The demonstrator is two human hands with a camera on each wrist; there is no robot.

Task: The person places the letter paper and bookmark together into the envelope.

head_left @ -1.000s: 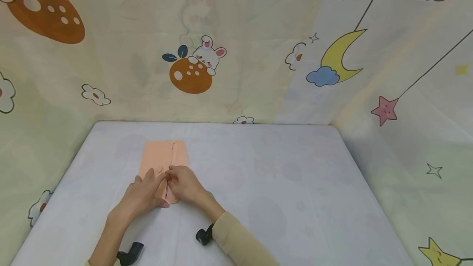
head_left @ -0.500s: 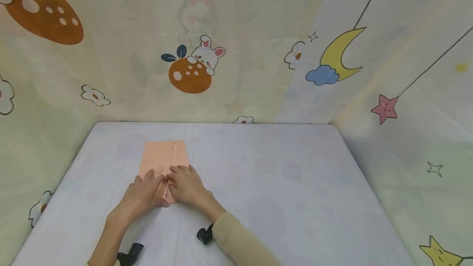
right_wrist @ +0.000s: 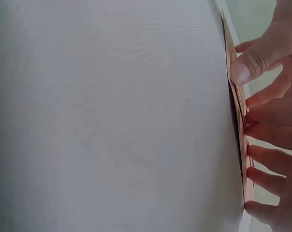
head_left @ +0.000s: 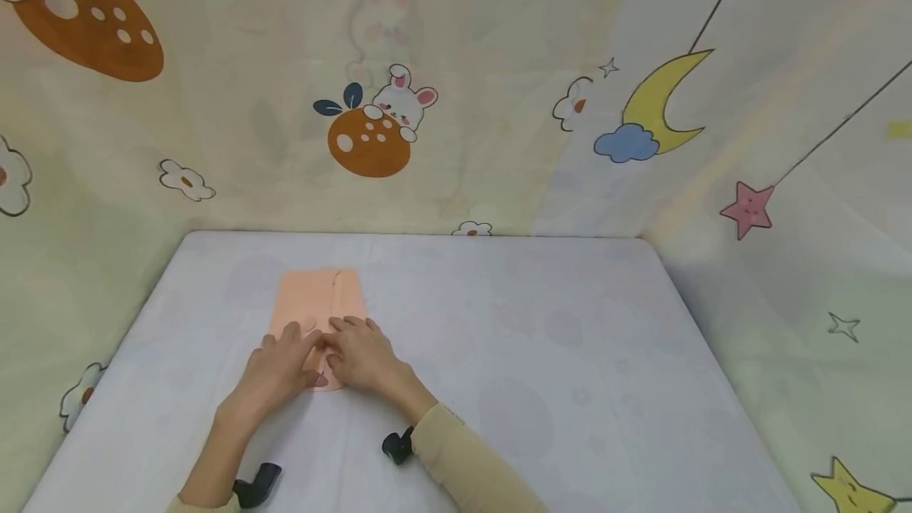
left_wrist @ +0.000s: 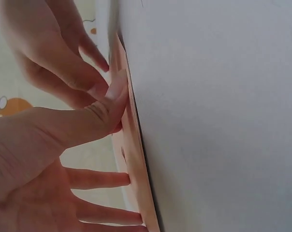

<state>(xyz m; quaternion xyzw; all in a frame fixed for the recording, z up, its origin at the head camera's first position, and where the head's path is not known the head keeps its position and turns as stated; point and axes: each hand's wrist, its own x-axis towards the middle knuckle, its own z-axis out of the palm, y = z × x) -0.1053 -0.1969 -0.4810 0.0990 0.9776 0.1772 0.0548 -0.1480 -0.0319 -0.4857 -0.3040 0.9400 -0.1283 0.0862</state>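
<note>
A folded peach-coloured paper [head_left: 306, 295] lies on the table, a dark line running down its right part and a raised flap edge along it. My left hand [head_left: 274, 366] rests on its lower left, fingers spread. In the left wrist view, the left thumb [left_wrist: 118, 94] presses the paper's [left_wrist: 138, 164] near edge while the other fingertips touch its surface. My right hand [head_left: 363, 359] lies on the lower right part, its fingers extended over the flap. The right wrist view has several right fingertips set down along the paper [right_wrist: 240, 121]. Both hands meet over the line.
The white tabletop [head_left: 570, 355] stretches to the right and toward the back. Cartoon-printed fabric [head_left: 484, 101] hangs behind and at both sides. A black wrist-worn device [head_left: 258, 486] sits by the left wrist, another black device [head_left: 399, 445] by the right.
The right hand's fingers have gone from bunched together near the line to spread out flat on the flap. The left hand stays in place, and the paper keeps its position.
</note>
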